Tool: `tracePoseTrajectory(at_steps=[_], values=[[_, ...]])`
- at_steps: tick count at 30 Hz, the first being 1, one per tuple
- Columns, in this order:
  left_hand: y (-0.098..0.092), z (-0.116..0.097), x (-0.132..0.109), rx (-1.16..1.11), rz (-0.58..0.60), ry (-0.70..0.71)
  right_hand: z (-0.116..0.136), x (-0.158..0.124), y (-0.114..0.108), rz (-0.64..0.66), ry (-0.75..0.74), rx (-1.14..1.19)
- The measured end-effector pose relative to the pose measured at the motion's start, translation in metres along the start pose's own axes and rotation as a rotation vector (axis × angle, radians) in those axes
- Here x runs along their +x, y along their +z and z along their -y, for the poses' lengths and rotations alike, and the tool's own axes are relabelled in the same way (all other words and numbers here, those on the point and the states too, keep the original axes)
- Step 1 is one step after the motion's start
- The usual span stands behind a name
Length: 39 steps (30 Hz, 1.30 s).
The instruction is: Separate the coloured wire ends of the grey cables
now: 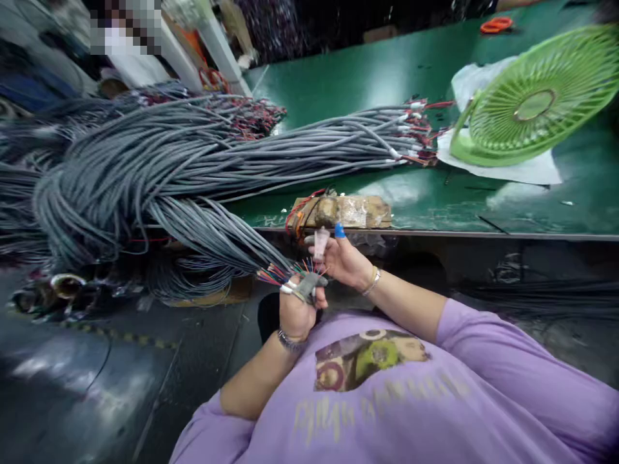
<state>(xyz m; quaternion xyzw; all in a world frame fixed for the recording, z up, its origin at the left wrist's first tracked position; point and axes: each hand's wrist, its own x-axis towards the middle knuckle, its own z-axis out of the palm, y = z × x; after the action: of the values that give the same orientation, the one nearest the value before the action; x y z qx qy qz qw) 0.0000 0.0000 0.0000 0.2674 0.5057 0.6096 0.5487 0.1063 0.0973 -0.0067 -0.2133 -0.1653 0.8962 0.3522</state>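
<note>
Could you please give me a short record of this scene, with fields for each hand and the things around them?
Left hand: closed around a bunch of grey cables; coloured wire ends fan out past the fingers
Right hand: pinches a small pale part; wears a blue fingertip cover
Just beyond the hands: wooden block on the green table edge
Left side: big cable pile
Far right: green fan on a white sheet
</note>
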Motion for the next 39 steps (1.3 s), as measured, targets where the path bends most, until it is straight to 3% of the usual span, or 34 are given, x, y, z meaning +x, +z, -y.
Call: tracePoseTrajectory(at_steps=[4,10,26,35,39], values=[[0.001,0.000,-0.002,0.001,-0.023,0.045,0.003,-0.007,-0.002,0.033,-0.006,-0.064],[0.005,-0.004,0.000,-0.009,-0.033,0.102,0.002,-0.009,0.000,-0.025,-0.165,-0.172],[0.010,0.000,0.003,-0.003,-0.103,0.122,-0.007,0.006,-0.004,0.026,-0.096,-0.081],[0.011,0.000,0.004,0.025,-0.135,0.110,-0.008,0.009,0.004,-0.094,-0.065,0.035],[0.008,0.002,0.003,0.046,-0.129,0.098,-0.009,0.009,0.004,-0.088,-0.071,0.058]])
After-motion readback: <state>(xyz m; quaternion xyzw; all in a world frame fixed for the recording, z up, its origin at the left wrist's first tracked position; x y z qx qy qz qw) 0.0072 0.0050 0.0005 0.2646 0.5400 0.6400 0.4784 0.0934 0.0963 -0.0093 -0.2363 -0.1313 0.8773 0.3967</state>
